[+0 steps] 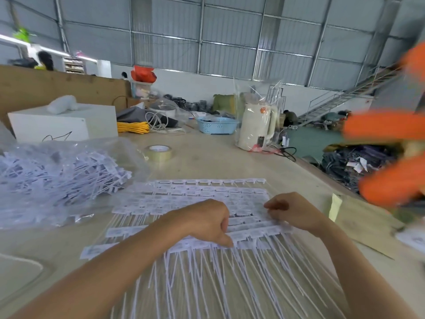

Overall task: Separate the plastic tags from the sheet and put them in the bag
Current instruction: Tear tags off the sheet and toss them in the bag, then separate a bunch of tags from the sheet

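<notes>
Pinching a row of tags [253,233] with left hand [207,223] curled | right hand [292,209] fingertips nipping, seemingly, the same sheet [190,196] | snap cleanly, then bag [57,178]

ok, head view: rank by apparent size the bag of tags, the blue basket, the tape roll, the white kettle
1. bag of tags, by far the largest, though it is also nearest.
2. white kettle
3. blue basket, unsure against the kettle: wider but lower.
4. tape roll, smallest.
</notes>
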